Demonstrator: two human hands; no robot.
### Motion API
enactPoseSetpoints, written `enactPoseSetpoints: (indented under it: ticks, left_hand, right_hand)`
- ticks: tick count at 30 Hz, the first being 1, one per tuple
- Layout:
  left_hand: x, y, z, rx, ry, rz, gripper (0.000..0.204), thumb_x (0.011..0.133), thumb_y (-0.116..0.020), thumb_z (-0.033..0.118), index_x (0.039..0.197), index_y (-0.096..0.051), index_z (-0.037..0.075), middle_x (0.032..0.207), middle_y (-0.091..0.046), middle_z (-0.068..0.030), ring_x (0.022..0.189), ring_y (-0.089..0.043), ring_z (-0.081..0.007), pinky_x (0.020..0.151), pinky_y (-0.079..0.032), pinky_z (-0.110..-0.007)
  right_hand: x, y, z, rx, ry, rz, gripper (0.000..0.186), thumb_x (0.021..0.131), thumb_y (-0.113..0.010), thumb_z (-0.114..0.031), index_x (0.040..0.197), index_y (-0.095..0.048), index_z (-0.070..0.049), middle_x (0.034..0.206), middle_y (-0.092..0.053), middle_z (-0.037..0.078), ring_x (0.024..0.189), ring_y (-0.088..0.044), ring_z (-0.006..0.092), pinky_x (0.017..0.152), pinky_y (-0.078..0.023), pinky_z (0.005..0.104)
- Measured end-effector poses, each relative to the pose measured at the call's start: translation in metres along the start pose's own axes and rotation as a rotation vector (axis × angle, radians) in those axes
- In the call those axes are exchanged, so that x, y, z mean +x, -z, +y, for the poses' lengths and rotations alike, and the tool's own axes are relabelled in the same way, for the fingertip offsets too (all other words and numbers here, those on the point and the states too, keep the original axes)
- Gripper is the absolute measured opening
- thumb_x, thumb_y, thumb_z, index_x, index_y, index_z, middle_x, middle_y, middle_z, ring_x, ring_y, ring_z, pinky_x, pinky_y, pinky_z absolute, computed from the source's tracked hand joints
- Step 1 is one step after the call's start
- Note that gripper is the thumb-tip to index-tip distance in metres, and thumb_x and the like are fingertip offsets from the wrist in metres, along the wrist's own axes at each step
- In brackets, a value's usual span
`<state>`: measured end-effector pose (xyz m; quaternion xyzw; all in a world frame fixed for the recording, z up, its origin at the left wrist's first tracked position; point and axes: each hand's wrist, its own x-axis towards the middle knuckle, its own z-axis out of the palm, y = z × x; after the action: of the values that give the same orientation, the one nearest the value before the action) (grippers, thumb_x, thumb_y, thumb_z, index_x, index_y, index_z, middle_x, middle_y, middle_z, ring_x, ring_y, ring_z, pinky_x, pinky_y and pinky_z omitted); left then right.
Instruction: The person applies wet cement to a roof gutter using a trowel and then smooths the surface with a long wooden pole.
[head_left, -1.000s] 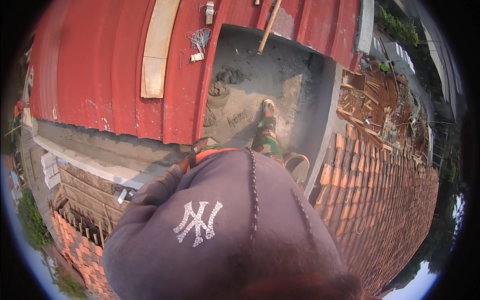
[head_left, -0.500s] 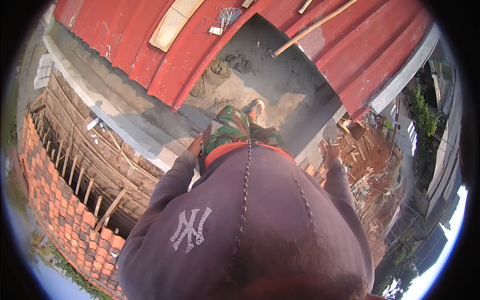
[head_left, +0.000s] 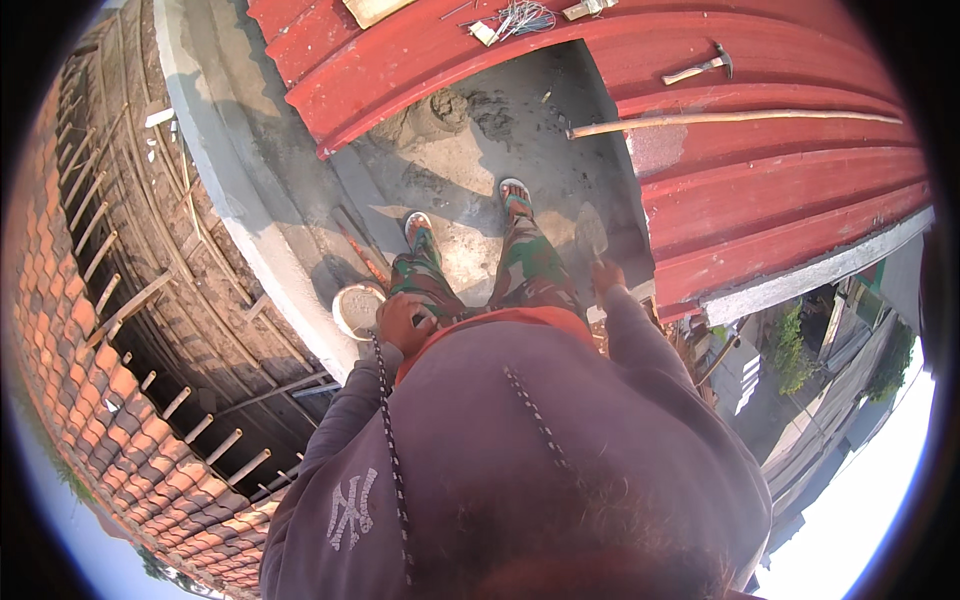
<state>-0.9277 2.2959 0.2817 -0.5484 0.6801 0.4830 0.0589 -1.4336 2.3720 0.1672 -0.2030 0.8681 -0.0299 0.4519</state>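
My left hand [head_left: 403, 322] is at my hip, its fingers curled at the rim of a round, pale, bowl-like thing [head_left: 356, 308] whose inside looks smeared. The hand seems to grip it by the edge, though my fingers partly hide the hold. On the other side, my right hand [head_left: 607, 276] is closed around the handle of a trowel [head_left: 591, 232]. Its grey blade points forward, over the grey cement floor [head_left: 455, 190]. A heap of wet mortar [head_left: 450, 108] lies farther ahead on that floor.
Red corrugated sheets [head_left: 770, 190] surround the floor ahead and right, bearing a hammer [head_left: 700, 68], a wooden pole [head_left: 730, 121] and a wire bundle [head_left: 522, 18]. A pale ledge [head_left: 235, 225] runs along the left. Beyond it is a lower pit with bamboo poles and roof tiles [head_left: 75, 380].
My view has turned to the right and both sandalled feet now show. My left hand has come forward with the round thing visible. The trowel has swung from the rubble side over the cement floor.
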Motion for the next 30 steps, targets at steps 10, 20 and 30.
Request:
enactPoseSetpoints:
  ticks: [10,20,30]
  left_hand:
    - [0.092,-0.106,-0.005,-0.143,-0.032,-0.229,0.024,0.084,-0.079,0.027,0.102,-0.074,0.011,0.129,-0.062,-0.0080,0.139,-0.047,-0.0347,0.116,-0.029,-0.057]
    - [0.333,-0.181,-0.217,-0.240,0.209,0.152,0.038,0.099,-0.069,0.022,0.126,-0.060,-0.004,0.124,-0.064,-0.0205,0.119,-0.061,-0.0342,0.101,-0.048,-0.044]
    - [0.337,-0.129,-0.214,-0.443,0.323,0.254,0.044,0.104,-0.064,0.023,0.137,-0.055,-0.004,0.127,-0.064,-0.0188,0.117,-0.062,-0.0244,0.102,-0.050,-0.037]
  right_hand:
    - [0.353,-0.086,-0.003,-0.327,0.217,0.018,0.055,0.086,-0.067,-0.032,0.134,-0.064,-0.004,0.129,-0.067,0.025,0.126,-0.061,0.0408,0.106,-0.048,0.0447]
    - [0.618,-0.132,0.026,-0.244,0.335,0.027,0.035,0.091,-0.064,-0.023,0.121,-0.072,-0.006,0.118,-0.074,0.016,0.109,-0.068,0.0330,0.096,-0.051,0.0402]
    - [0.782,-0.097,-0.019,-0.481,0.123,0.712,0.040,0.104,-0.051,-0.038,0.127,-0.069,-0.012,0.134,-0.066,0.016,0.123,-0.064,0.0314,0.105,-0.049,0.0395]
